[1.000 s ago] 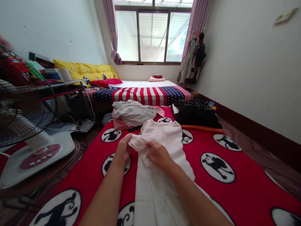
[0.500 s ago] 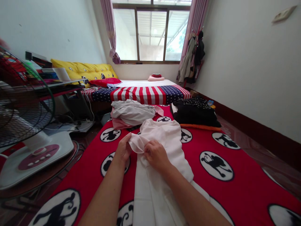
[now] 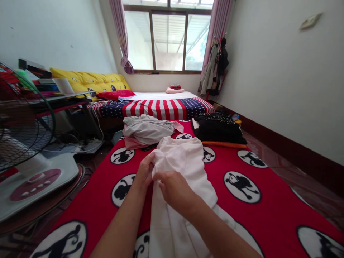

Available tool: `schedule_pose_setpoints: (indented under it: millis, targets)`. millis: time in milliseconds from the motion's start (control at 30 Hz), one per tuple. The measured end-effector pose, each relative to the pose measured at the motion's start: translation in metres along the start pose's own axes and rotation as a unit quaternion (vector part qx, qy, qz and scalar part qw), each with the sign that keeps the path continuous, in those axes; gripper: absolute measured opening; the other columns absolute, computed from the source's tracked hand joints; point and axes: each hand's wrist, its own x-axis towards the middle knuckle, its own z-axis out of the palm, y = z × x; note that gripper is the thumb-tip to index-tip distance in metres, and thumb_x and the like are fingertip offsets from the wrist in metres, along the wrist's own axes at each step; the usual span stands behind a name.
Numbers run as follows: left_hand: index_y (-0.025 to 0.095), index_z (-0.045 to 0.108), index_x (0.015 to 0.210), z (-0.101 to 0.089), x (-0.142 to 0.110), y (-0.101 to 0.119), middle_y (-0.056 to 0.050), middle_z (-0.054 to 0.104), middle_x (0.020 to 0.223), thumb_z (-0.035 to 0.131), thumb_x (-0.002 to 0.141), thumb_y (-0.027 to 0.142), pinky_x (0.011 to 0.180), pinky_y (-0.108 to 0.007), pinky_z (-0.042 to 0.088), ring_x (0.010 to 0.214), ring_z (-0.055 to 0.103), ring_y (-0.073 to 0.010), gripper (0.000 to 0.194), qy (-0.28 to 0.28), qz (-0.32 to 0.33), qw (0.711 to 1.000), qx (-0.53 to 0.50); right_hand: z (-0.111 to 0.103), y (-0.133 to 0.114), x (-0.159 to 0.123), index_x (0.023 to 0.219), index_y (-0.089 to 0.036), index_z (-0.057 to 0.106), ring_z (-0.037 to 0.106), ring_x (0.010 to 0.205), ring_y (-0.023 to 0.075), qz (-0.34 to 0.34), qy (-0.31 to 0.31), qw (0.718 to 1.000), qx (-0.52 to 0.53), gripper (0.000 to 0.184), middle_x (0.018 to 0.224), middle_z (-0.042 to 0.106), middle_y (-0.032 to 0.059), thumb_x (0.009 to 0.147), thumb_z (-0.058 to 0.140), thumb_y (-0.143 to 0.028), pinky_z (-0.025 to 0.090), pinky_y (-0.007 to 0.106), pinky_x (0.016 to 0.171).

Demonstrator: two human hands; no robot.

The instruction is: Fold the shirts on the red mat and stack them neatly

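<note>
The left hand (image 3: 144, 172) and right hand (image 3: 174, 189), close together, seem clamped on a gathered fold of a pale pink cloth garment (image 3: 178, 157), which lies lengthwise along a red blanket with white monkey circles (image 3: 268, 211).

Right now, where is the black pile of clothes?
In the head view, the black clothes lie on an orange cloth atop the red monkey blanket, up and to the right of the white garment.
</note>
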Motion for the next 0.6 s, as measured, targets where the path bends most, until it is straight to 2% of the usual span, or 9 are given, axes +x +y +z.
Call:
schedule_pose_setpoints:
  millis: [133,300,400,500,533,600]
  targets:
    - [0.013,0.066,0.095,0.008,-0.002,-0.013,-0.005,0.071,0.079,0.073,0.071,0.03,0.065,-0.029,0.053,0.076,0.066,-0.022,0.03,-0.034,0.008,0.999,0.007,-0.008,0.009,-0.008,0.087,-0.025,0.074,0.066,0.077,0.0189,0.017,-0.045,0.999,0.014,0.033,0.083,0.073,0.0021,0.072,0.052,-0.007,0.044,0.025,0.068]
    - [0.013,0.066,0.092,0.024,-0.008,-0.025,-0.007,0.072,0.082,0.076,0.068,0.034,0.069,-0.029,0.054,0.073,0.067,-0.0205,0.034,-0.048,-0.025,0.998,0.025,-0.016,0.019,-0.017,0.08,-0.023,0.075,0.066,0.067,0.0162,0.043,-0.074,0.995,0.046,0.032,0.075,0.073,0.0015,0.069,0.052,-0.005,0.044,0.023,0.063]
    - [0.012,0.067,0.102,0.033,-0.016,-0.03,-0.013,0.071,0.099,0.065,0.078,0.047,0.077,-0.033,0.054,0.086,0.068,-0.0238,0.042,-0.095,-0.089,0.991,0.011,-0.025,0.027,-0.021,0.078,-0.021,0.075,0.061,0.048,0.0123,0.067,-0.155,0.979,0.116,0.023,0.059,0.069,-0.0011,0.07,0.057,-0.01,0.043,0.021,0.056]
    - [0.009,0.066,0.111,0.037,-0.022,-0.031,-0.018,0.068,0.112,0.054,0.085,0.05,0.088,-0.037,0.051,0.101,0.065,-0.0277,0.05,-0.153,-0.135,0.979,-0.015,-0.036,0.037,-0.025,0.064,-0.018,0.07,0.054,0.036,0.0098,0.107,-0.229,0.952,0.175,0.014,0.045,0.061,-0.0029,0.073,0.059,-0.021,0.041,0.019,0.048]
    - [0.009,0.065,0.113,0.038,-0.024,-0.03,-0.018,0.067,0.114,0.052,0.086,0.049,0.092,-0.038,0.049,0.105,0.063,-0.0281,0.05,-0.163,-0.136,0.977,-0.026,-0.039,0.041,-0.025,0.058,-0.018,0.066,0.054,0.036,0.0098,0.121,-0.23,0.948,0.184,0.018,0.043,0.059,-0.0026,0.074,0.058,-0.023,0.04,0.018,0.046]
    - [0.01,0.062,0.119,0.039,-0.026,-0.03,-0.018,0.064,0.12,0.05,0.088,0.048,0.096,-0.039,0.046,0.111,0.06,-0.0281,0.05,-0.177,-0.13,0.974,-0.056,-0.044,0.05,-0.022,0.053,-0.017,0.06,0.055,0.036,0.0104,0.144,-0.189,0.951,0.199,0.024,0.043,0.059,-0.0016,0.075,0.057,-0.027,0.038,0.018,0.042]
